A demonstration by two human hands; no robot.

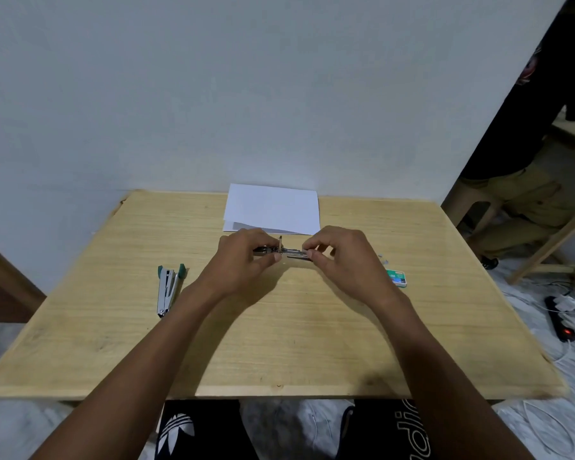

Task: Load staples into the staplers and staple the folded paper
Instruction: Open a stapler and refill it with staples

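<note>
— Holding the small metal stapler (281,252) over the middle of the bench (279,343), were both hands (246,257) on it?

— They were. The left hand was curled round its hinge end, thumb and fingers closed on the body; the right hand (341,257) had thumb and forefinger pinched at the far tip of the opened magazine (whether a strip of staples sat between those fingertips was too small to tell).

— How would you have judged its handling?

— Light, stiff, all metal, and likely slick. The body was the place to clamp it, as the left hand did; the sprung pusher and thin rail looked the parts apt to snap back or pinch. A staple strip, I judged, would be brittle, best held by its sides.

— And the rest?

— A second stapler with green ends (168,288) lay open at the left, untouched. The green staple box (396,278) sat just right of the right hand, with a pale scrap (384,259) beyond it, perhaps loose staples. The folded paper (273,209) lay at the far edge, against the wall, not yet stapled as far as I could see.
</note>
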